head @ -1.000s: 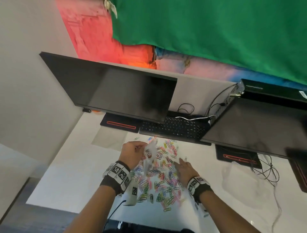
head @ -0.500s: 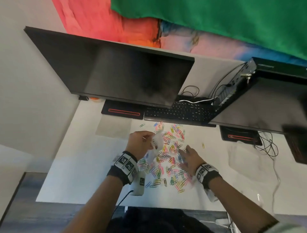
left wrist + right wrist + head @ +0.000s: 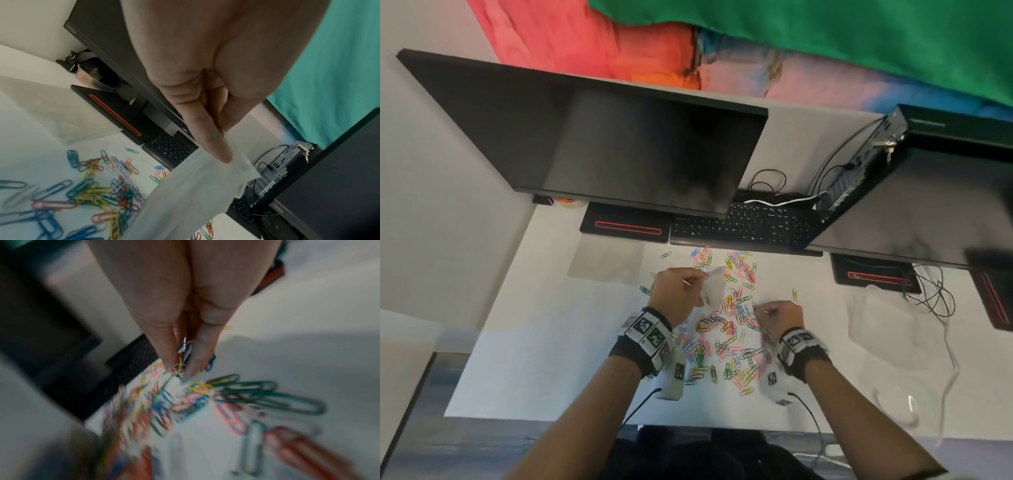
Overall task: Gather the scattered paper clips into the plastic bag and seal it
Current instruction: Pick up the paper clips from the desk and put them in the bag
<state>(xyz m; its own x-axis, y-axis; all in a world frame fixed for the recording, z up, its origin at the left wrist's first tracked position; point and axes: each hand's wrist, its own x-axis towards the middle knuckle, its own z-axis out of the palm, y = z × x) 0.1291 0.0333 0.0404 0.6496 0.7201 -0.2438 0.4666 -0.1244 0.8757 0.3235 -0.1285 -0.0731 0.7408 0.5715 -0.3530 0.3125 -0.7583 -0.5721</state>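
Observation:
Many coloured paper clips lie scattered on the white desk in front of the keyboard. My left hand holds a clear plastic bag above the pile, pinching its top edge; the bag hangs down from my fingers. My right hand is curled at the right side of the pile. Its fingertips pinch a few paper clips just above the desk; that view is blurred.
A black keyboard and two dark monitors stand behind the clips. Flat clear plastic sheets lie at the left and right. Cables trail at the right. The desk's near edge is close to my arms.
My right hand has closed from flat on the pile into a pinch on a few clips. The left hand keeps holding the bag. The head view has tilted further down.

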